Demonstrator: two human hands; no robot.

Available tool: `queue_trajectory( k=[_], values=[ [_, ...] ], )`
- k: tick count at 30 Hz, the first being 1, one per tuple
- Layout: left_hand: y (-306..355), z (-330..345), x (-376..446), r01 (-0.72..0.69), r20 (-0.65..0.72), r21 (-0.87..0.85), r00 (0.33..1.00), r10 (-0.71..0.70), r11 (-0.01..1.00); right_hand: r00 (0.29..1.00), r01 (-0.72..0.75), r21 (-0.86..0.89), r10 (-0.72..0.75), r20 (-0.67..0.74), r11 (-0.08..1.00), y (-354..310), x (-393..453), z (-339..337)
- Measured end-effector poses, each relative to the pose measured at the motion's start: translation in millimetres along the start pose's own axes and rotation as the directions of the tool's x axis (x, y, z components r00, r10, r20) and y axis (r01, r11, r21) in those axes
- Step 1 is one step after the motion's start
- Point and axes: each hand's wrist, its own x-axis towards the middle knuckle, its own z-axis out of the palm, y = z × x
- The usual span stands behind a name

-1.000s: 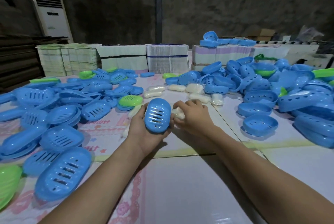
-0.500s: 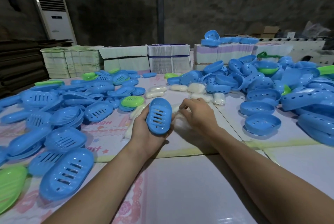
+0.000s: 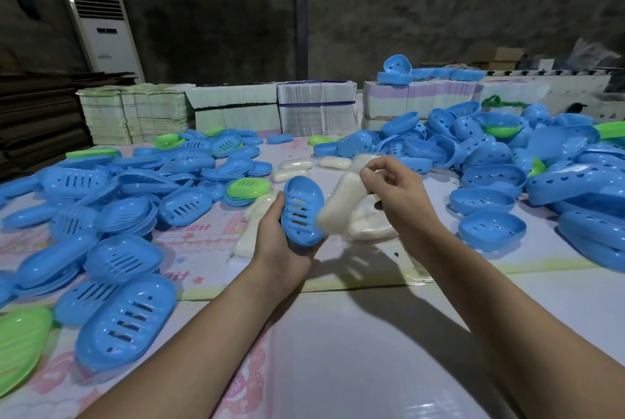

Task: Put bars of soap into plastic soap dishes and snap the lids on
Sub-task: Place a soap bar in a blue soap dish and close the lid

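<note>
The bar of soap [image 3: 341,204], pale and wrapped in clear film, sits just right of the frame's centre, pinched at its upper end by the right hand [image 3: 394,194]. Its long axis slants from upper right down to lower left, and the lower end touches or nearly touches the rim of the blue slotted tray [image 3: 302,212]. That slant looks deliberate: leading with one end should let the bar slide into the tray's hollow.

The left hand [image 3: 279,243] cups the tray from beneath and behind, fingers curled round its edge, tipping the hollow side toward the soap. The tray's length runs nearly up and down the frame, leaning slightly left at the top.

Behind the hands, more wrapped bars [image 3: 367,227] lie on the table [image 3: 338,334], close enough to grab next. Slotted trays [image 3: 125,319] pile up across the left of the frame, and deeper blue dishes [image 3: 492,227] heap at the right, presumably the mating halves.
</note>
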Motion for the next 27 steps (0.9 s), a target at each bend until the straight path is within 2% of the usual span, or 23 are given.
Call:
queue_trajectory(
  k=[2,7,9,12,15,18,19,22,23,25,26,27],
  values=[
    [-6.5,3.1,-3.9,0.044,0.044,0.037,0.998,-0.046,0.998,0.998,-0.06,0.022,0.06,0.013,0.998,1.0,-5.5,3.3],
    [-18.1,8.1,-9.3,0.162,0.127,0.118,0.976,-0.176,0.98,0.991,-0.104,0.046,0.107,-0.077,0.994,5.1,-7.9,7.5],
    [-21.3,6.1,-8.7,0.169,0.146,0.147,0.971,-0.19,0.975,0.994,-0.046,-0.034,0.043,-0.103,0.998,9.7,-9.7,10.0],
    [-26.8,4.0,-9.8,0.176,0.151,0.149,0.969,-0.198,0.973,0.987,0.064,-0.265,-0.1,-0.126,0.962,14.4,-12.8,15.5],
    [-30.1,3.8,-9.3,0.173,0.185,0.106,0.964,-0.19,0.979,0.969,0.117,-0.512,-0.21,-0.128,0.851,18.8,-15.8,22.7],
    [-31.7,2.3,-6.4,0.18,0.195,0.069,0.962,-0.19,0.981,0.946,0.158,-0.791,-0.32,-0.051,0.591,25.8,-17.9,29.0],
    [-32.3,1.8,-6.0,0.181,0.184,0.068,0.964,-0.191,0.981,0.936,0.175,-0.829,-0.35,-0.027,0.531,26.3,-18.9,30.4],
    [-34.4,1.4,-6.6,0.184,0.164,0.079,0.967,-0.195,0.98,0.891,0.222,-0.854,-0.454,-0.019,0.471,25.5,-22.5,31.3],
    [-34.7,1.6,-7.6,0.178,0.17,0.086,0.967,-0.191,0.98,0.901,0.222,-0.866,-0.434,0.007,0.448,25.6,-23.2,30.6],
    [-34.8,0.9,-7.9,0.149,0.184,0.114,0.968,-0.168,0.982,0.948,0.213,-0.867,-0.309,0.073,0.45,28.2,-20.7,27.8],
    [-34.6,0.4,-7.7,0.139,0.181,0.123,0.971,-0.159,0.983,0.967,0.202,-0.836,-0.238,0.088,0.511,28.8,-18.5,24.2],
    [-33.5,0.2,-7.7,0.133,0.176,0.129,0.972,-0.155,0.983,0.98,0.182,-0.759,-0.181,0.087,0.625,27.2,-15.0,18.8]
  ],
)
